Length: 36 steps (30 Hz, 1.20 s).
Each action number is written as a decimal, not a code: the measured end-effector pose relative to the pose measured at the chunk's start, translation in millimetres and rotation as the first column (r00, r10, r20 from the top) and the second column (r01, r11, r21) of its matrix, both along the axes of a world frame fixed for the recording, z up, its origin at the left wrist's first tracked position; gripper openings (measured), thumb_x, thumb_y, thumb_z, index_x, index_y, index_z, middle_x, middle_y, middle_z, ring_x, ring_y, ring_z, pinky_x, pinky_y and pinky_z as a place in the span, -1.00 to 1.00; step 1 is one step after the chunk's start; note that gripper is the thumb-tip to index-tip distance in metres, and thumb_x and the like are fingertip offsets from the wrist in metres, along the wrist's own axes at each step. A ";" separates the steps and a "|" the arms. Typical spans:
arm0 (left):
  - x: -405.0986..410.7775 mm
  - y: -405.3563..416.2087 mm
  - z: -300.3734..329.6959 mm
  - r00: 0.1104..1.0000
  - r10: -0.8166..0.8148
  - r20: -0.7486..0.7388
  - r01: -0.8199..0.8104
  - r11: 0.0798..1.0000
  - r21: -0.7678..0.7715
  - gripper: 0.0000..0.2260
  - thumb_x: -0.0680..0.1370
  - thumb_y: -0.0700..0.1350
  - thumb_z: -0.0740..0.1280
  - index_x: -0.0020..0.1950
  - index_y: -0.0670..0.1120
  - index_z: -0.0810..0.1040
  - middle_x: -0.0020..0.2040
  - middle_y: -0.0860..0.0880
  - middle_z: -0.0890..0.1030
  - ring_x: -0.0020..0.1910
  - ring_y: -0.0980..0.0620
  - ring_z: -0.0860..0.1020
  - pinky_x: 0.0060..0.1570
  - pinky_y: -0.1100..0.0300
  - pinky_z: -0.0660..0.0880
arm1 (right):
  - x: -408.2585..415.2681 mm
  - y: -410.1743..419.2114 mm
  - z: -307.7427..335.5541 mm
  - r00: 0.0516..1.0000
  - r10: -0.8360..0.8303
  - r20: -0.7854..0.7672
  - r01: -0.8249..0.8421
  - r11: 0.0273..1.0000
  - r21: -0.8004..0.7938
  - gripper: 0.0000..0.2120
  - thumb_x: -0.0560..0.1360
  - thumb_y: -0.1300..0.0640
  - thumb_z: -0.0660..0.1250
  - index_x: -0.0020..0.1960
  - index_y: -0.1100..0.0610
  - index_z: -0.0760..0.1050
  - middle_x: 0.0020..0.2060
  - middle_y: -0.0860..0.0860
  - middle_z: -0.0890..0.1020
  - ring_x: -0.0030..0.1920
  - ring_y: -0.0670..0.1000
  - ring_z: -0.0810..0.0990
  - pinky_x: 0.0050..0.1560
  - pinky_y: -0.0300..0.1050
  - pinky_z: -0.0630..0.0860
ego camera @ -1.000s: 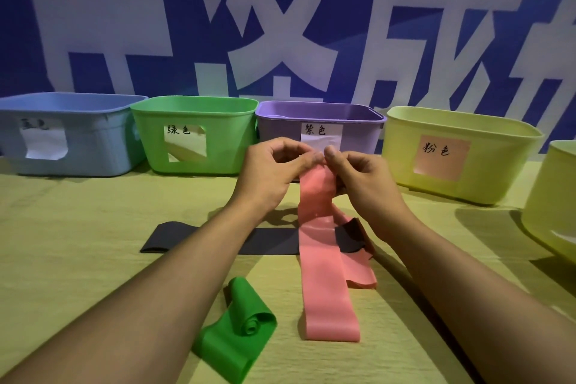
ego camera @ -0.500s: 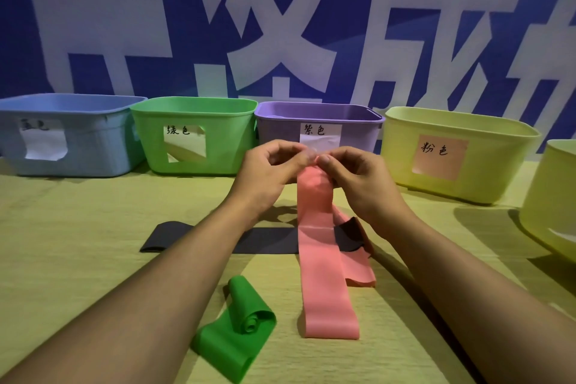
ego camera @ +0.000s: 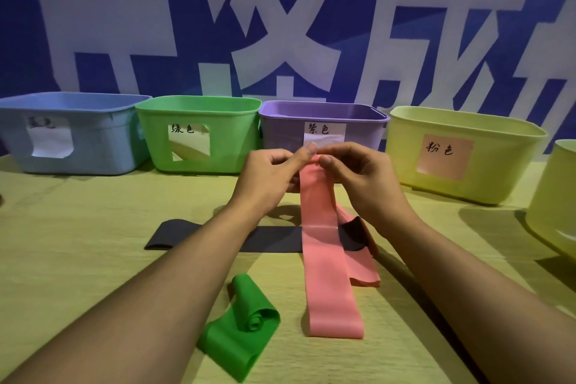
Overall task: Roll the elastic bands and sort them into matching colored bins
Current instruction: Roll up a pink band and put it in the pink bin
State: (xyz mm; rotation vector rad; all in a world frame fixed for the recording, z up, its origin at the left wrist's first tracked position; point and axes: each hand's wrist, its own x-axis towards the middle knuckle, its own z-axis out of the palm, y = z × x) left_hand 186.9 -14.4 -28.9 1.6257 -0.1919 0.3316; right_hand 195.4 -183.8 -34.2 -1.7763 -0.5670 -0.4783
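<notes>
A pink elastic band runs from the table up to my hands. My left hand and my right hand both pinch its top end in front of the purple bin. Its lower end lies flat near the table's front. A second pink strip lies just right of it. A black band lies flat across the table under the pink one. A partly rolled green band rests near my left forearm. The yellow bin with a pink label stands at the right.
A blue bin and a green bin stand in the back row at the left. Another yellow bin is cut off at the right edge. A blue banner with white characters hangs behind the bins.
Both hands have kept pinching the pink band's top end, fingers working slightly and rising a little. The other bands have not moved.
</notes>
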 end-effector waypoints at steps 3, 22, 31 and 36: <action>0.7 -0.9 -0.2 1.000 0.008 -0.026 -0.008 1.000 -0.007 -0.68 0.54 0.15 0.44 -0.05 -0.11 0.75 -0.23 -0.07 0.74 -0.22 -0.01 0.73 -0.18 0.11 0.67 | -0.5 0.4 0.6 1.000 0.015 0.004 -0.015 0.999 0.034 -0.81 0.56 0.15 0.42 0.16 0.01 0.67 0.02 -0.12 0.74 0.11 -0.12 0.68 0.15 -0.11 0.65; 2.3 -2.7 -2.1 0.997 -0.078 0.029 0.079 0.996 -0.032 -0.78 0.56 0.03 0.45 -0.05 -0.12 0.73 -0.14 -0.09 0.75 -0.14 -0.02 0.72 -0.13 0.15 0.59 | 0.0 -2.4 1.0 0.989 0.091 -0.114 -0.074 0.986 0.147 -0.81 0.62 0.16 0.37 0.20 0.04 0.66 0.06 -0.08 0.73 0.13 -0.09 0.69 0.12 -0.15 0.65; 4.2 -1.9 -2.6 0.997 -0.068 0.041 0.068 0.998 -0.014 -0.81 0.56 -0.03 0.46 -0.05 -0.16 0.72 -0.13 -0.11 0.75 -0.13 -0.04 0.71 -0.01 0.05 0.65 | -2.5 1.5 3.4 0.956 0.013 -0.293 0.020 0.994 0.109 -0.55 0.61 -0.25 0.22 0.02 0.06 0.71 -0.15 -0.03 0.77 -0.09 -0.06 0.75 -0.08 -0.18 0.68; 3.9 -2.5 -2.9 0.995 -0.091 0.049 0.091 0.996 -0.012 -0.84 0.56 -0.08 0.46 -0.01 -0.17 0.72 -0.11 -0.10 0.75 -0.12 0.01 0.71 -0.10 0.18 0.64 | -2.7 1.4 3.8 0.962 -0.020 -0.272 0.049 0.994 0.101 -0.59 0.58 -0.23 0.31 0.02 0.08 0.72 -0.18 0.05 0.75 -0.11 0.04 0.74 -0.07 -0.06 0.71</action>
